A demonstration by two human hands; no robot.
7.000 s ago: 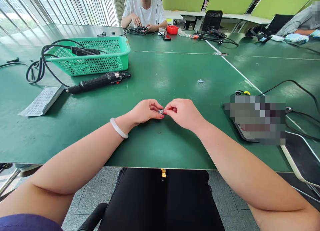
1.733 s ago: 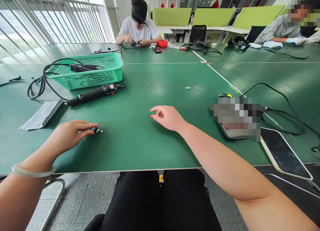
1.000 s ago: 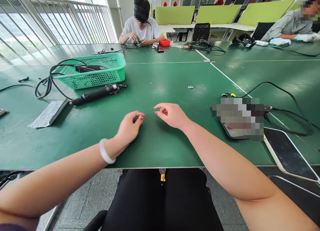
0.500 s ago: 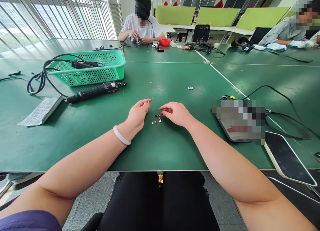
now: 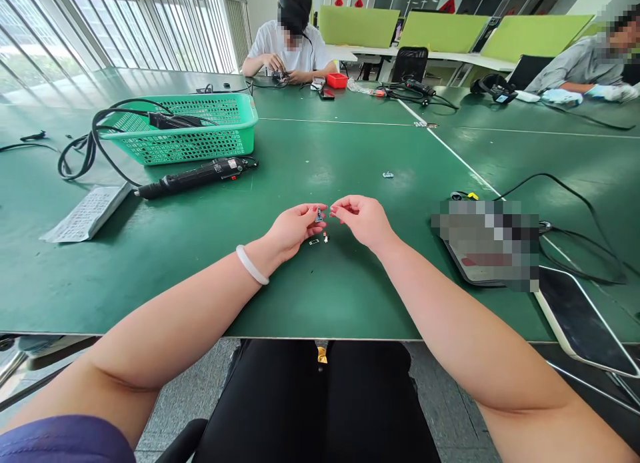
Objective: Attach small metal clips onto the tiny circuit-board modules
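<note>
A small metallic part (image 5: 319, 215) is pinched in the near-closed left hand (image 5: 293, 231); the right hand (image 5: 364, 221) is kept almost shut, any contents unclear. A black adapter (image 5: 174, 121) is contained in the green mesh basket (image 5: 200, 149).

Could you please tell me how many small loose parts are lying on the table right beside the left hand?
2 that I can make out: a pale frame-like piece close to the left hand, and a red-and-white piece to its right. The hand may hide more.

Small parts (image 5: 325, 238) on table (image 5: 320, 303), front middle; basket (image 5: 195, 147) left, behind screwdriver (image 5: 197, 177); phone (image 5: 585, 319) right, at front edge.
</note>
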